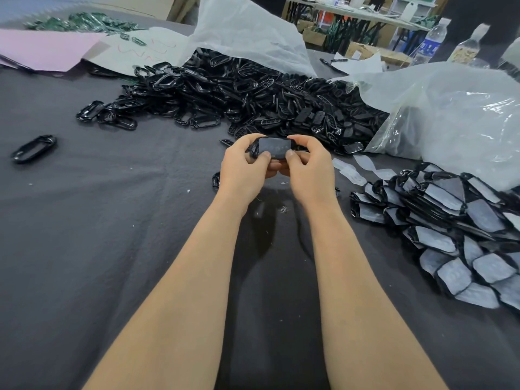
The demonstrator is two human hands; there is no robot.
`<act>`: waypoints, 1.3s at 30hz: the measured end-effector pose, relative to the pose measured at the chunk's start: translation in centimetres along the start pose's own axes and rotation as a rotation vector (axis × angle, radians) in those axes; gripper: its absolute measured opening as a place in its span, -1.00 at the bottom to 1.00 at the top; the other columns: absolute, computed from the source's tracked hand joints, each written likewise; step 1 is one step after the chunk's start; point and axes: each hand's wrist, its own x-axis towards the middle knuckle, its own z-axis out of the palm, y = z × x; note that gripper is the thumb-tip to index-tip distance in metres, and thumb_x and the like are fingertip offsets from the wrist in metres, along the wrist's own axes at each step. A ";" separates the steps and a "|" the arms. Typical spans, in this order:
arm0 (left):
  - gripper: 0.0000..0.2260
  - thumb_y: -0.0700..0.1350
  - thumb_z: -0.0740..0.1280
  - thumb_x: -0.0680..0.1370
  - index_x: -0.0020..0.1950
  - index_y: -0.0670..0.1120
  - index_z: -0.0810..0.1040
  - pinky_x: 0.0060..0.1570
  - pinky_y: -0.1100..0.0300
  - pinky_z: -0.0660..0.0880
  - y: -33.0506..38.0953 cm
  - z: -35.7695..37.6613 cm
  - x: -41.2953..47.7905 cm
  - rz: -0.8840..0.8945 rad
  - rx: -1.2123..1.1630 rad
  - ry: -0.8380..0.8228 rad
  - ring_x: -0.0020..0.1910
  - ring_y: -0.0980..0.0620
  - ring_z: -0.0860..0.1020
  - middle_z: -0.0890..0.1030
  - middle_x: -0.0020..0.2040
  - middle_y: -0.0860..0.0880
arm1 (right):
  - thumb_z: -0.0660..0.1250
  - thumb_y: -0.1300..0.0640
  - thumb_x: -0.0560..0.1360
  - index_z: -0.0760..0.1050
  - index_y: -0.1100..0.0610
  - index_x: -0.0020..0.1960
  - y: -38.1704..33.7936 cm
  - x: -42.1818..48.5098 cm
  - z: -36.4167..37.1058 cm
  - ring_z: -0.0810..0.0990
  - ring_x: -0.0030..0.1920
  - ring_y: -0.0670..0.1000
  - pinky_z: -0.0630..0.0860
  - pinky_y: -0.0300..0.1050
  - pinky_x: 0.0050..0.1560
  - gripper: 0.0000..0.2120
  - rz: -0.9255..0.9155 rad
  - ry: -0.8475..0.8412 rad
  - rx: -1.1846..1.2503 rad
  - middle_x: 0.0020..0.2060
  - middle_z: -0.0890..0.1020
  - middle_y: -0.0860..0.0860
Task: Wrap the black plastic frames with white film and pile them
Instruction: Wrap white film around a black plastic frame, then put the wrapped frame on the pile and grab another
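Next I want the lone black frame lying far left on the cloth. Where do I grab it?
Come from above, probably with the left hand, the nearer one, once it sets down the held frame. The lone frame lies flat, an open oblong ring apart from the heap, so drop a finger through its opening and pinch one long rail near mid-length.

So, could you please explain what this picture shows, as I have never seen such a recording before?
No machine here: a person works bare-handed, filmed by one wide camera worn on the head, looking down. The left hand and right hand together pinch one black frame, apparently covered with film. On the dark tablecloth lie a heap of bare frames ahead, spilling from a clear bag, and a pile of wrapped frames at the right.
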 end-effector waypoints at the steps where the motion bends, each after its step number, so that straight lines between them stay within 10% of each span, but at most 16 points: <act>1: -0.78 -0.33 0.22 0.60 0.09 -0.02 0.49 -0.22 0.33 0.57 0.0 0.0 0.0 -0.001 -0.014 -0.010 -0.21 0.11 0.65 0.66 -0.05 -0.08 | 0.20 0.31 0.57 0.49 0.15 0.20 -0.1 0.0 0.0 0.66 -0.08 0.13 0.57 0.12 0.08 -0.76 -0.001 0.008 -0.007 -0.14 0.66 0.11; 8: -0.74 -0.32 0.13 0.63 0.22 -0.07 0.46 -0.18 0.29 0.58 0.7 1.1 -0.3 0.009 -0.028 -0.073 -0.25 0.14 0.64 0.65 -0.13 -0.08 | 0.27 0.20 0.57 0.49 0.09 0.25 -1.2 -0.5 -1.4 0.55 -0.14 -0.05 0.38 -0.32 -0.10 -0.74 -0.078 0.072 -0.124 -0.18 0.59 -0.02; 16: -0.95 -0.10 0.22 0.62 0.02 -0.07 0.38 -0.09 -0.07 0.59 3.6 8.9 -1.3 0.159 0.189 -0.098 -0.15 -0.16 0.63 0.62 -0.07 -0.16 | 0.28 0.22 0.54 0.52 0.08 0.15 -1.3 -0.8 -8.6 0.63 -0.11 0.05 0.54 -0.04 0.05 -0.79 -0.020 0.339 -0.081 -0.17 0.64 0.06; 22: -0.94 -0.13 0.26 0.60 -0.02 -0.10 0.49 -0.27 0.34 0.23 3.9 16.5 -3.9 0.199 0.362 -0.220 -0.15 0.01 0.46 0.55 -0.12 -0.03 | 0.24 0.12 0.59 0.53 0.15 0.09 1.2 -2.1 -15.5 0.51 -0.12 -0.02 0.28 -0.25 -0.14 -0.84 0.051 0.641 -0.318 -0.18 0.57 -0.03; 27: -0.87 -0.05 0.29 0.59 0.08 -0.04 0.57 0.29 0.05 0.32 2.2 20.4 -4.9 0.110 0.534 -0.234 0.27 -0.11 0.38 0.38 0.27 -0.07 | 0.23 0.09 0.59 0.53 0.12 0.09 3.5 -2.5 -18.3 0.53 0.07 0.09 0.33 -0.16 -0.08 -0.83 0.206 0.673 -0.450 -0.04 0.62 0.02; 39: -0.71 -0.02 0.35 0.54 0.21 -0.07 0.44 0.32 0.04 0.25 1.7 21.1 -4.7 0.219 0.568 -0.138 0.28 -0.07 0.34 0.39 0.27 -0.05 | 0.27 0.13 0.54 0.42 0.09 0.20 3.9 -2.2 -18.1 0.42 0.18 0.08 0.26 -0.01 0.19 -0.76 0.218 0.772 -0.492 0.10 0.53 0.04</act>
